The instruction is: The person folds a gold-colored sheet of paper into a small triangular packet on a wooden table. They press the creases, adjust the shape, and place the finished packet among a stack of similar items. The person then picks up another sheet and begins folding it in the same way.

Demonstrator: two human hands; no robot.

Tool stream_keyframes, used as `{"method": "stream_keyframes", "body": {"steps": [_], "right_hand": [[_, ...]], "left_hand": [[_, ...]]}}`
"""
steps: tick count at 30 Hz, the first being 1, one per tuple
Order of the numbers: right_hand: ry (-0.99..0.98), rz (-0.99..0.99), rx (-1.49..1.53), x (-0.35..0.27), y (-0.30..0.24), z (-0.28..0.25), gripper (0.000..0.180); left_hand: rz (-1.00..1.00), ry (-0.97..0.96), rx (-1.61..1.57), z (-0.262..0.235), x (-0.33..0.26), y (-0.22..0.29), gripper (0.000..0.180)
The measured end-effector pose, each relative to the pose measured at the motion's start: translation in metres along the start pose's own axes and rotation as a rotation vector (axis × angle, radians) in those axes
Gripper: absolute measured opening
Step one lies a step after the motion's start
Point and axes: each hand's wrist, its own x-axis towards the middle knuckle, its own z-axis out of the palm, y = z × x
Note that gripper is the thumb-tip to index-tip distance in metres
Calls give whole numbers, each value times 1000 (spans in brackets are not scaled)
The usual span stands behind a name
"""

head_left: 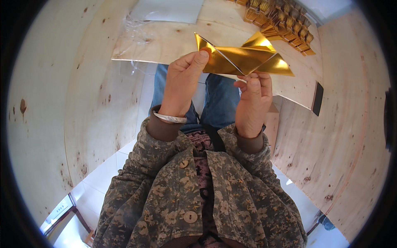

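Note:
A sheet of shiny gold foil paper [242, 58], folded with slanting creases and pointed corners, is held up over the near edge of the table. My left hand [186, 74] grips its left end, the thumb pressed on the front face and the fingers behind. Below the paper's right half, my right hand [256, 97] has its fingertips at the lower edge, partly hidden behind the foil. Its thumb and fingers are bent closed around that edge. A pale bracelet circles my left wrist.
Many folded gold paper pieces [281, 20] stand in packed rows at the table's back right. A pale sheet [169, 10] and crinkled clear plastic [136, 31] lie at the back left. Wooden panels [331, 136] rise on both sides. A black strip [317, 98] covers the table's right corner.

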Motion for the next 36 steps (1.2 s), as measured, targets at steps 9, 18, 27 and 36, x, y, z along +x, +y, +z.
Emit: {"method": "stream_keyframes", "body": {"steps": [9, 18, 27, 36], "right_hand": [[62, 233, -97, 4, 6, -43, 50], [-10, 350, -357, -18, 50, -87, 42], [-480, -485, -1446, 26, 65, -93, 69], [-692, -675, -1387, 55, 98, -89, 51]], "left_hand": [[-28, -231, 398, -42, 75, -29, 39], [-123, -637, 790, -40, 180, -67, 39], [288, -632, 1295, -35, 215, -105, 39], [495, -583, 1364, -37, 210, -109, 29]]}}
